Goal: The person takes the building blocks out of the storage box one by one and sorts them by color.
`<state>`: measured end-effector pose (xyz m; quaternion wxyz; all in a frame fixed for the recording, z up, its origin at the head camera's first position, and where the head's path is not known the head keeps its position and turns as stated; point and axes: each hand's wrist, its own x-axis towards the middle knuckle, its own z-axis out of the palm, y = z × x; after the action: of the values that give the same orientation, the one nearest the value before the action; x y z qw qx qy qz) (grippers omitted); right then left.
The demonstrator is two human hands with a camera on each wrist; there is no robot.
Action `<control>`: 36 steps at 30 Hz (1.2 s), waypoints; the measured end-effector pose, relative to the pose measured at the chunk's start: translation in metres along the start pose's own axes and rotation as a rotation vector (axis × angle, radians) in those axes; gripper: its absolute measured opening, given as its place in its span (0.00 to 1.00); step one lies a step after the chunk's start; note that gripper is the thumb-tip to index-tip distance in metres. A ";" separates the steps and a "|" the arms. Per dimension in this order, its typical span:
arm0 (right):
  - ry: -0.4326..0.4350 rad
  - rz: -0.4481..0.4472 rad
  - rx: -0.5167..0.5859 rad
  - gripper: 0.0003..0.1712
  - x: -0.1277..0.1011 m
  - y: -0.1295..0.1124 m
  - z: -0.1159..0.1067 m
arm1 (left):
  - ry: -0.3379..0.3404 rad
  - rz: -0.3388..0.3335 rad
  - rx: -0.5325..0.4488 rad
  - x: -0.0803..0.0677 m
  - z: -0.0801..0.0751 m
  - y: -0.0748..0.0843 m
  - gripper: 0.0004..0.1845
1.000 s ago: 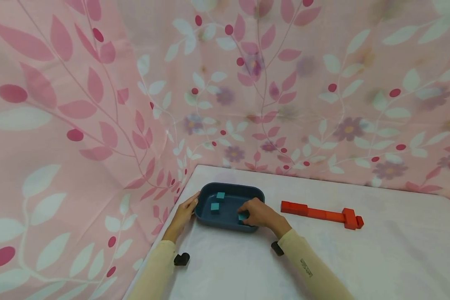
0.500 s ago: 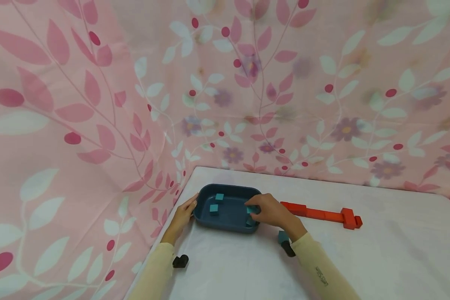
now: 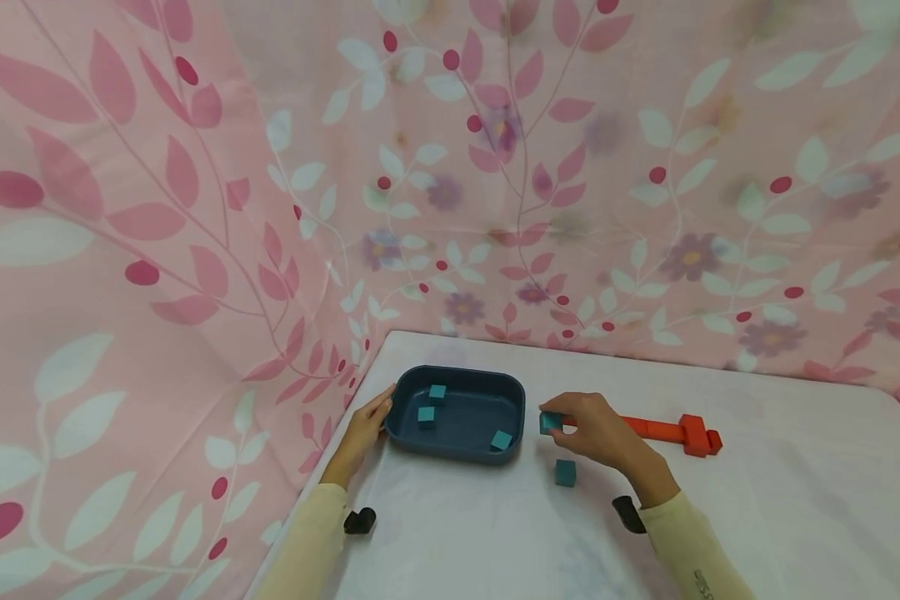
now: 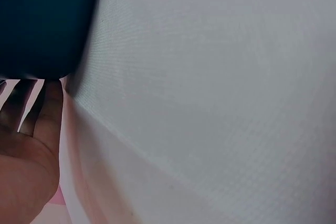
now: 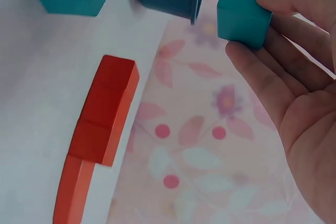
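My right hand (image 3: 596, 429) pinches a teal cube (image 3: 550, 422) between thumb and fingers, just right of the dark blue tray (image 3: 450, 454). The right wrist view shows this cube held at the fingertips, above the table. Three more teal cubes lie inside the tray: one at the back left (image 3: 437, 392), one in front of it (image 3: 426, 417), and a tilted one (image 3: 502, 440) in the front right corner. On the cloth below my right hand sits another teal cube (image 3: 566, 473). My left hand (image 3: 366, 429) touches the tray's left end with fairly straight fingers (image 4: 50, 111).
A row of red blocks (image 3: 656, 430), with a wider crosspiece near its right end, lies on the white cloth (image 3: 465, 533); my right hand hides its left part. Pink patterned fabric (image 3: 570, 208) stands behind and to the left of the table.
My right hand has picked a teal cube out of the tray and carried it right, past the rim. Another teal cube on the cloth has come into full view. The left hand stays put.
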<state>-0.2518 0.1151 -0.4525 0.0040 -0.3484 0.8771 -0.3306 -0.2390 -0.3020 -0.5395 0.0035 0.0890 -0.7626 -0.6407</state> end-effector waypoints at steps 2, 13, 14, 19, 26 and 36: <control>0.009 0.009 -0.002 0.22 -0.007 0.001 -0.002 | -0.002 0.011 0.002 0.000 0.000 -0.001 0.22; 0.018 0.136 -0.052 0.24 -0.042 0.015 -0.007 | -0.021 0.025 0.013 0.000 0.001 -0.003 0.22; 0.017 0.148 -0.061 0.25 -0.045 0.018 -0.006 | -0.024 0.025 0.012 0.000 0.000 -0.003 0.22; 0.015 0.187 -0.054 0.23 -0.057 0.027 -0.002 | -0.031 0.025 0.006 0.001 -0.001 -0.003 0.23; -0.034 0.257 0.022 0.22 -0.065 0.034 0.010 | -0.012 0.010 0.025 0.000 -0.001 0.000 0.22; -0.073 0.314 0.042 0.22 -0.068 0.038 0.027 | -0.027 0.000 0.016 -0.005 0.001 0.008 0.23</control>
<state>-0.2166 0.1618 -0.5112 0.0945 -0.2188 0.9129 -0.3314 -0.2356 -0.2993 -0.5312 -0.0074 0.0806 -0.7676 -0.6358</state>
